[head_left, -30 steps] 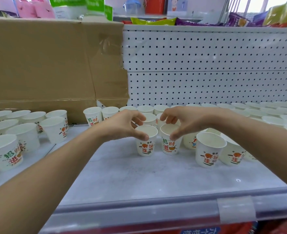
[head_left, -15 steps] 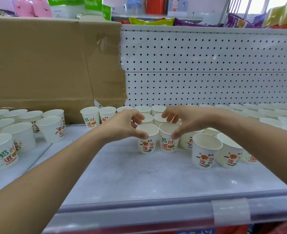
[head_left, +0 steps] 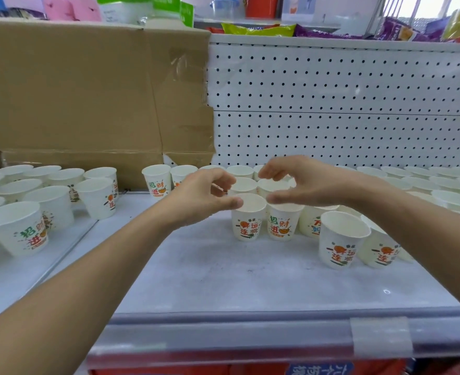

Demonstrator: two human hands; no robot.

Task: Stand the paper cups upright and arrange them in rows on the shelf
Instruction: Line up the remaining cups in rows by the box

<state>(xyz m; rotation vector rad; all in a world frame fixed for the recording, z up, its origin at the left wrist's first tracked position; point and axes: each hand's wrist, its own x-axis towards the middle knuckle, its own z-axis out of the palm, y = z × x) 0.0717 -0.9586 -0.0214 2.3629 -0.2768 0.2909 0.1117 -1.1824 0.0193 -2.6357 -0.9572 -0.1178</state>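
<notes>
Two upright printed paper cups stand side by side mid-shelf, the left cup (head_left: 248,221) and the right cup (head_left: 283,224). My left hand (head_left: 201,197) hovers at the left cup's rim; its thumb tip touches the rim edge while the curled fingers stay above and clear of it. Over the right cup, my right hand (head_left: 307,185) is spread in a C shape, the thumb just above the rim and the fingers lifted. Neither hand holds anything. More upright cups sit in rows behind (head_left: 241,171) and to the right (head_left: 342,239).
A separate cluster of upright cups (head_left: 15,228) fills the neighbouring shelf on the left. Brown cardboard (head_left: 88,90) leans against the back left, beside white pegboard (head_left: 331,104). The grey shelf surface (head_left: 223,280) ends at a front rail (head_left: 250,334).
Both hands pinched the rims of the two middle cups before. Now their fingers have lifted and spread off the rims, and the cups stand on their own.
</notes>
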